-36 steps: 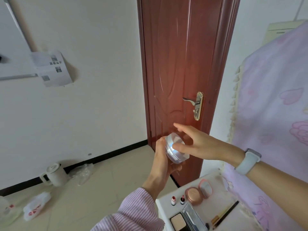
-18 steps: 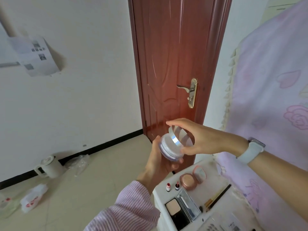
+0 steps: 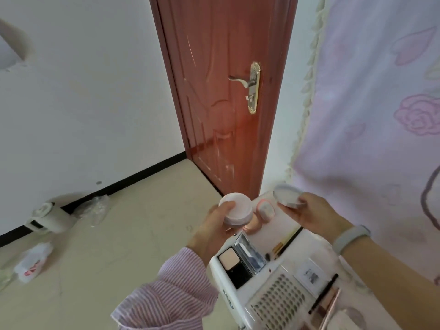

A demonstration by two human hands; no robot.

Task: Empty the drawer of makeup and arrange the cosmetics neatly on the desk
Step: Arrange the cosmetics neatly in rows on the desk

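Desk: white top at the lower right, already carrying an open square compact, a perforated white tray, a brush and a pink round compact.
Left hand: fingers curled round the white jar, gripping it upright above the desk's near-left edge; its top is uncovered.
Right hand: fingertips pinch the jar's lid, held tilted just right of the jar, apart from it.
Step in hand: apparently checking the jar, lid off, before it takes its place.
Next move: probably bringing the lid squarely over the jar, closing it, then setting it on bare desk beside the compacts.
Beyond: red door, white wall.
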